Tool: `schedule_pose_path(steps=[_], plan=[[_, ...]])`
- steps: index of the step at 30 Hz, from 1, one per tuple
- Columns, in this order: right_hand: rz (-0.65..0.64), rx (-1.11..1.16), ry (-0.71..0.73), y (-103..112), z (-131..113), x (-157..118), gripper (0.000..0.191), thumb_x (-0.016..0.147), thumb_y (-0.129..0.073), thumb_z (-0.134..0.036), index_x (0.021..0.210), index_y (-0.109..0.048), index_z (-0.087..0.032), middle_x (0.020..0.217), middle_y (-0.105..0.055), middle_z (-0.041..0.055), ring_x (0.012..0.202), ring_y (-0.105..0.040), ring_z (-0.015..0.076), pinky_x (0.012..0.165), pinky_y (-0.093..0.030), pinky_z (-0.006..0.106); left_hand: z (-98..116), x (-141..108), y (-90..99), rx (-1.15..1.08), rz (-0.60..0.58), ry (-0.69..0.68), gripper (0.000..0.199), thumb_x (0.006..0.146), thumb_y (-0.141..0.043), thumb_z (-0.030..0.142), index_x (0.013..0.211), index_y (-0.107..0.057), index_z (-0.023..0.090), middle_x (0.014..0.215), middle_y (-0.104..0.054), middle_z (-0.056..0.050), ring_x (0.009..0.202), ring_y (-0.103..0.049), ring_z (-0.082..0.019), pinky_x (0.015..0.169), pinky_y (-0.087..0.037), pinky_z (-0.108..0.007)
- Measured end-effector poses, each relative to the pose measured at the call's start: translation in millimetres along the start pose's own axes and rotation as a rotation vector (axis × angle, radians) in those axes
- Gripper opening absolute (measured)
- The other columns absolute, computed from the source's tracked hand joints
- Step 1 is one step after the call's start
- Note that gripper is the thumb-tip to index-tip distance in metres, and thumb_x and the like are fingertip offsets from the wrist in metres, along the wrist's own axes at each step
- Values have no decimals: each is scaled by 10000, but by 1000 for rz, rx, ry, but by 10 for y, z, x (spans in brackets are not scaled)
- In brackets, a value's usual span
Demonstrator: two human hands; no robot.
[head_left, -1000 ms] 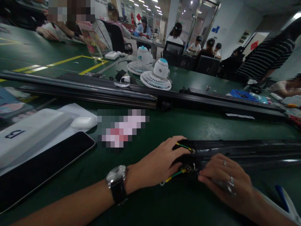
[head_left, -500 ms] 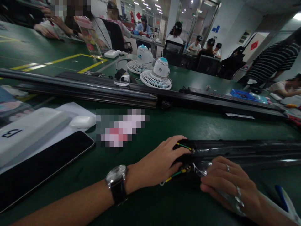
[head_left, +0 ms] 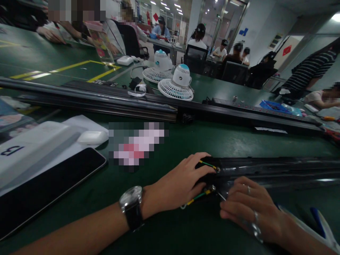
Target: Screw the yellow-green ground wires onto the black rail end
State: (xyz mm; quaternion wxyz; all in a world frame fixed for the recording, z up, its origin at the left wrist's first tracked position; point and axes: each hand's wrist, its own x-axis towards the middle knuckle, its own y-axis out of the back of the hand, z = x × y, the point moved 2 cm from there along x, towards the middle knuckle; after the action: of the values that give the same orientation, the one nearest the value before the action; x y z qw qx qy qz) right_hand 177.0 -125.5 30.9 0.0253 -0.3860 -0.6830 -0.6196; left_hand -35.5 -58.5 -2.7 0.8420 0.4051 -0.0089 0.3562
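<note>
My left hand [head_left: 186, 177], with a black-strapped watch at the wrist, lies over the near end of a long dark bar [head_left: 278, 166], its fingers curled around that end. Two green-and-yellow wires [head_left: 208, 164] run from under the fingers to round metal fittings on the bar. Just right of the lower fitting, my right hand [head_left: 251, 209], wearing rings, is closed in a pinch. Clear, shiny plastic film [head_left: 224, 193] shows at its fingertips, and a glinting clear piece comes out below the palm. Much of what it grips is hidden and blurred.
A phone [head_left: 61, 187], a white box [head_left: 29, 141] and a white case [head_left: 92, 137] lie left. Long dark bars [head_left: 106, 101] cross the table beyond, with two white fans [head_left: 176, 85] behind. Blue-and-white handles [head_left: 317, 223] lie right. Several people sit farther back.
My right hand has moved slightly left, closer to the lower fitting, and the clear material at its fingertips has shifted with it. My left hand stays on the bar's end.
</note>
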Motion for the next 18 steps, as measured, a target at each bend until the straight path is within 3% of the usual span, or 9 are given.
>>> schedule_pose_path(steps=[4,9,14,18], plan=[[82,-12,-13,22,5,-21,116,871,-682,-83,962,-644,-145,736,-709,14,677,-661,144,698,-515,324,-2,-2,-9,-3,5,-10,459,879,-617,111,1300,-516,262,1485,-357,-93,1360,-398,-282,1123,-373,-519],[4,36,-16,-4,-2,-13,123,891,-659,-94,991,-635,-163,752,-703,4,658,-639,135,691,-511,325,1,-3,-15,1,-8,-1,464,887,-600,102,1311,-507,266,1497,-344,-87,1362,-392,-278,1127,-369,-519],[107,-36,-25,42,7,-20,107,885,-651,-61,947,-630,-144,739,-701,26,702,-661,155,736,-516,348,2,5,-12,7,-37,23,486,863,-625,92,1304,-509,261,1500,-340,-82,1367,-382,-277,1141,-353,-515],[15,14,12,34,-17,-23,87,905,-626,-94,965,-624,-157,742,-697,21,677,-641,152,708,-518,348,4,10,-4,-10,-19,15,469,871,-617,97,1297,-514,263,1492,-350,-83,1368,-386,-273,1136,-361,-509]])
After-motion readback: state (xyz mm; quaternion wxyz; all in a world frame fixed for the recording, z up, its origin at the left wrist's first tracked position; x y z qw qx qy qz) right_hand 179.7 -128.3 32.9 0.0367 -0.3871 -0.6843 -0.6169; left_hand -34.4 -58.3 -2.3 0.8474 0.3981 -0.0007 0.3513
